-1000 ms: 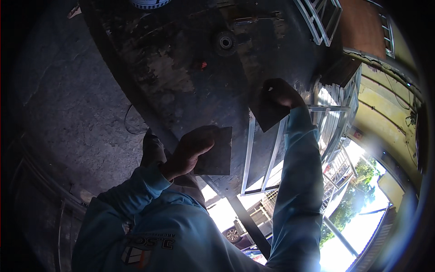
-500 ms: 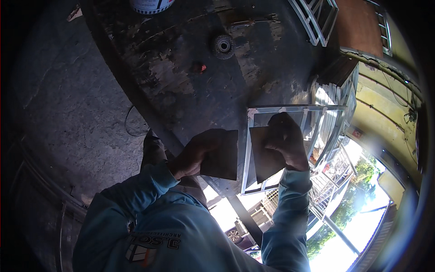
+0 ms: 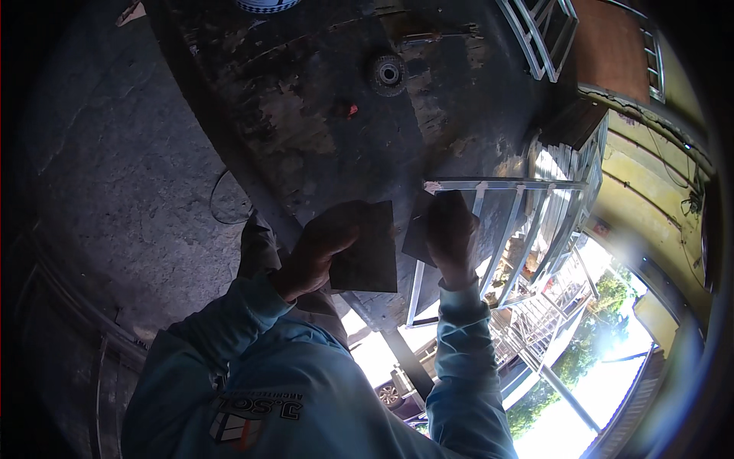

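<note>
My left hand (image 3: 312, 249) grips a dark, flat rectangular sheet (image 3: 372, 256) by its left side, thumb on top. A second dark sheet (image 3: 415, 228) is in my right hand (image 3: 453, 233), tilted and partly covered by the fingers. The sheets are a small gap apart above the table's near edge; their material is too dark to tell. Beneath and beyond my right hand lies a silvery metal frame (image 3: 497, 185) with several crossbars, partly hidden by the hand and sheet.
On the dark, worn table (image 3: 321, 172) sit a round ridged disc (image 3: 389, 73), a small red piece (image 3: 352, 111) and a thin rod-like tool (image 3: 428, 36). A white tub (image 3: 267, 6) stands at the far edge. Another metal frame (image 3: 535, 38) is at the far right.
My right hand has moved left and slightly away from me, turning its sheet to a steeper tilt. My left hand and its sheet have shifted slightly left and farther away.
</note>
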The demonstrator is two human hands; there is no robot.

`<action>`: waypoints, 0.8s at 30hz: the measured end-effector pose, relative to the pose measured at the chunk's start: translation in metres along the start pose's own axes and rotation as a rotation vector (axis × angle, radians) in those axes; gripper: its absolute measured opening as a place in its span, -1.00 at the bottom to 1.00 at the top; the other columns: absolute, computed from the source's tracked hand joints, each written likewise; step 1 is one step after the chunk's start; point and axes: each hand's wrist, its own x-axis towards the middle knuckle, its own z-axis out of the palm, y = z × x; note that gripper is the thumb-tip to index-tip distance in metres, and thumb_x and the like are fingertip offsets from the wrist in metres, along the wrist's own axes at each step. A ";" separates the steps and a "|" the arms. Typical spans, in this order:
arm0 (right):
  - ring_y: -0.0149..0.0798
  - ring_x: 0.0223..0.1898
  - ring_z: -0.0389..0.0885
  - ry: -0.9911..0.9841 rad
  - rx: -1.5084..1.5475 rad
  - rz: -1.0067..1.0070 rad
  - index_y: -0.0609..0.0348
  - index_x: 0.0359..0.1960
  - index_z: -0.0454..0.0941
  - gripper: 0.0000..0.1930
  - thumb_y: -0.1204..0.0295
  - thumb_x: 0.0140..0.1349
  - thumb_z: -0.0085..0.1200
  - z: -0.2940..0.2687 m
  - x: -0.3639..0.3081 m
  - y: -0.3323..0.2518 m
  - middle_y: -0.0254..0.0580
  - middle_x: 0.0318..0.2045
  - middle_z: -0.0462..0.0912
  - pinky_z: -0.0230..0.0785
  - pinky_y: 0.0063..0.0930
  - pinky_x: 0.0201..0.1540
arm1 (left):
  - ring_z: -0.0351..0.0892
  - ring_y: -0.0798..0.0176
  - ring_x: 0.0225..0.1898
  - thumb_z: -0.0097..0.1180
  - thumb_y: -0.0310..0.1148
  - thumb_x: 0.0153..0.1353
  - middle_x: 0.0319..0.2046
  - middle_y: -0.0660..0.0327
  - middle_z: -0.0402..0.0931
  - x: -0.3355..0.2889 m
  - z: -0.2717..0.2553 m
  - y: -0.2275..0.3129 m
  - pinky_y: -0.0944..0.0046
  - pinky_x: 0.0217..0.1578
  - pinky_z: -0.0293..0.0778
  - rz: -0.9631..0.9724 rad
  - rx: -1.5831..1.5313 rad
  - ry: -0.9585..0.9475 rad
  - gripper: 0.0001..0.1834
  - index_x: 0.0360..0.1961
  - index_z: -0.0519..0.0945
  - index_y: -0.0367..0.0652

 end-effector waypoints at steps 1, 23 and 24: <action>0.10 -0.46 0.62 0.002 0.028 0.072 0.23 -0.32 0.42 -0.91 0.63 0.14 -0.04 0.002 0.006 -0.005 0.04 -0.48 0.58 0.44 -0.22 -0.49 | 0.50 0.21 0.06 0.19 -0.27 0.19 0.04 0.11 0.50 -0.002 -0.003 -0.001 0.17 0.14 0.39 0.005 -0.002 0.005 -0.43 0.19 0.39 -0.28; -0.47 -0.32 0.55 -0.274 0.768 0.544 0.20 -0.25 0.56 -0.74 0.47 0.05 0.37 -0.055 -0.046 -0.029 -0.35 -0.37 0.59 0.41 -0.54 -0.21 | 0.48 0.25 0.08 0.05 -0.31 0.28 0.08 0.11 0.48 0.007 0.001 -0.028 0.22 0.12 0.42 -0.386 -0.023 -0.156 -0.50 0.21 0.37 -0.27; -0.49 -0.33 0.55 -0.262 1.066 0.649 0.18 -0.26 0.55 -0.74 0.46 0.04 0.38 -0.048 -0.050 -0.030 -0.37 -0.38 0.59 0.40 -0.55 -0.22 | 0.48 0.24 0.09 0.03 -0.32 0.31 0.10 0.11 0.47 0.007 0.005 -0.029 0.22 0.11 0.44 -0.355 -0.013 -0.166 -0.51 0.23 0.35 -0.27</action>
